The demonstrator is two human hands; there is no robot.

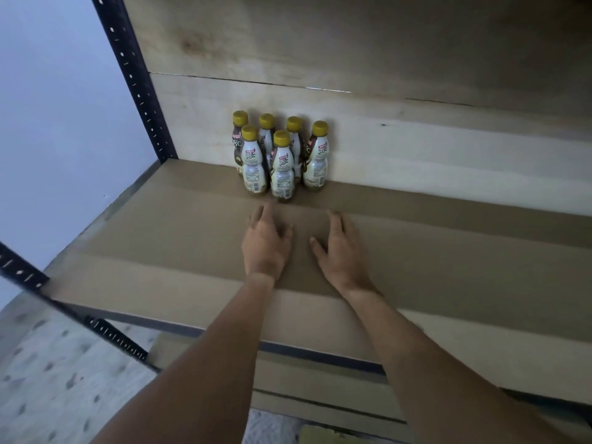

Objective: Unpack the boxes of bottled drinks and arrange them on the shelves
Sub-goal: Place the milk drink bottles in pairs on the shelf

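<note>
Head cam: 6 btls (279, 157) upright at shelf (153, 251) back; L hand (266, 241), R hand (342, 251) empty, loose, nearby.

Both arms extended; left hand (266, 241), right hand (341, 251) empty, fingers relaxed.

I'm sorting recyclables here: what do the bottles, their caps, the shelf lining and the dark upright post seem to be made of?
Bottles: probably plastic, glossy printed wrap labels over moulded waists.
Caps: yellow, likely plastic, smooth with slight sheen.
Shelf lining: matte brown cardboard, judging by its straight crease lines.
Upright post: dark painted metal, punched with rows of holes and slots.
</note>
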